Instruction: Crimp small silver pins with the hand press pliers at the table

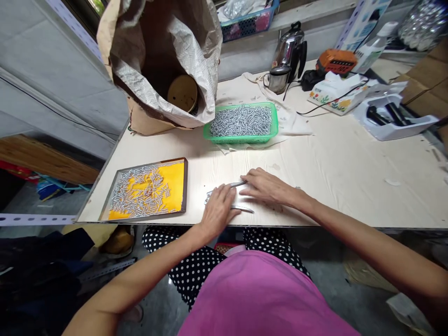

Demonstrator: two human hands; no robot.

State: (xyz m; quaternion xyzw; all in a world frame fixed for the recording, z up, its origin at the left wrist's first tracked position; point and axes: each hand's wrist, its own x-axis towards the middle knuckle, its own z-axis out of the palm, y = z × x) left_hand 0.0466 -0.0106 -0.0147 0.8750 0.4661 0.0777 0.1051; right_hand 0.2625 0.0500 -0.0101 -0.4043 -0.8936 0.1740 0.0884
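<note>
A hinged metal tool with two long handles, like pliers (242,208), lies spread on the table near its front edge. My left hand (217,209) rests over its middle, fingers bent down on it and the thumb by the lower handle. The end of the upper handle passes under the fingertips of my right hand (266,186), which are closed about it. Whether anything small sits in the tool's jaws is hidden. To the left, a shallow tray (185,186) with a yellow bottom holds many small silver metal pins (131,186).
Behind my hands stands a green basket (241,139) heaped with similar pins. A large open sack (129,79) is at the back left. A steel kettle (289,46), metal cup (278,80), tissue box (332,95), orange battery (336,62) and white tray (395,130) stand at the back right.
</note>
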